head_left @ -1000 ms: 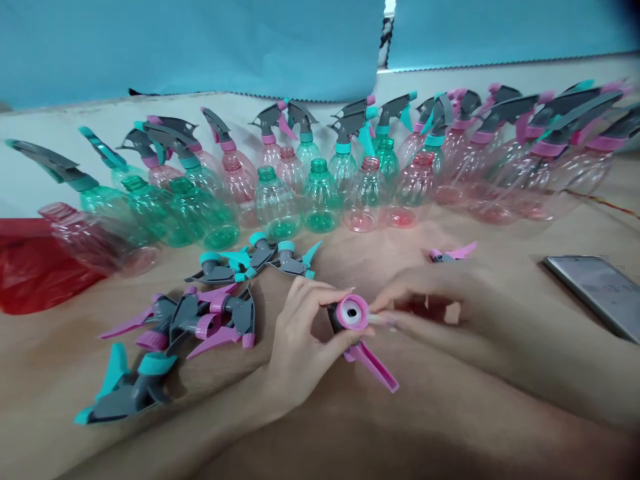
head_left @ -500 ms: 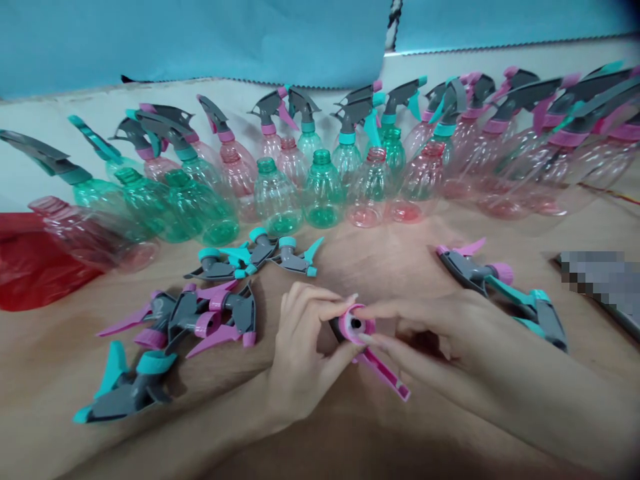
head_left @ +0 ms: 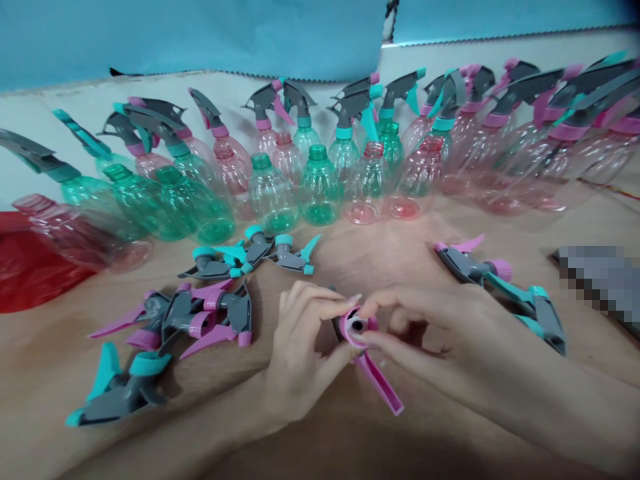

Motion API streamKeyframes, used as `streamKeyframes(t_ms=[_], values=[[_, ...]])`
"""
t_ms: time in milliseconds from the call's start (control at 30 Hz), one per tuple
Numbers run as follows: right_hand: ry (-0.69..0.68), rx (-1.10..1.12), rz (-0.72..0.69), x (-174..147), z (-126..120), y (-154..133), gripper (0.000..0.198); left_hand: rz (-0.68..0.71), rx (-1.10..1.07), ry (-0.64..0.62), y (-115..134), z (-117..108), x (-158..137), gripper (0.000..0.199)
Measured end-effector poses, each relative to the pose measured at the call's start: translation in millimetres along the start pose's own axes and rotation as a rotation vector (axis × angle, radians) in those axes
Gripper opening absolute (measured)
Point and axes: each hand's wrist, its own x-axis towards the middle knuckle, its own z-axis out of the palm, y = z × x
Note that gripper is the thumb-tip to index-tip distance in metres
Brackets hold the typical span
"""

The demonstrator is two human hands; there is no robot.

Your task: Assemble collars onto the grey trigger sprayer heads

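Pink-grey spray head (head_left: 374,377) in left hand (head_left: 303,340) grip; right hand (head_left: 440,327) pinching its collar (head_left: 344,328).

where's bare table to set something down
Bare table lies between the cyan sprayer heads and the loose pink head at right, beyond the left hand and right hand. Another patch fronts the red plastic. Bottles crowd the back.

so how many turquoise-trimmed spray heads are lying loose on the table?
5: three heads grouped in front of the bottles, one head at lower left, one head beyond the right hand. Others could be hidden from view.
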Motion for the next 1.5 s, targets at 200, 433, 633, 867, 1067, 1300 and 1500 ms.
streamKeyframes(t_ms=[200,433,633,867,1067,1300,1500], values=[[-0.088,-0.015,-0.081,3.5,-8.9,2.0,0.011,0.022,0.008,-0.019,1.2,-1.6,0.6,0.02],[-0.237,0.008,-0.109,12.3,-24.5,0.8,0.012,0.036,-0.027,-0.054,0.6,-1.9,-0.9,0.019],[-0.356,0.046,-0.143,12.4,-31.9,4.0,0.023,0.017,-0.016,-0.081,0.5,-2.7,-0.1,0.022],[-0.324,-0.027,-0.22,6.0,-34.1,8.3,0.017,0.027,-0.051,-0.078,-0.5,-2.8,0.7,0.024],[-0.062,-0.091,-0.317,4.1,-38.4,-0.7,0.014,-0.091,-0.091,-0.05,-1.7,-1.2,1.8,0.028],[-0.016,-0.353,-0.644,9.1,-24.1,12.3,0.029,-0.079,-0.111,-0.052,-1.3,-1.7,2.5,0.029],[-0.109,-0.18,-0.505,14.1,-29.0,8.3,0.019,-0.068,-0.132,-0.054,-2.1,-1.0,2.7,0.031]])
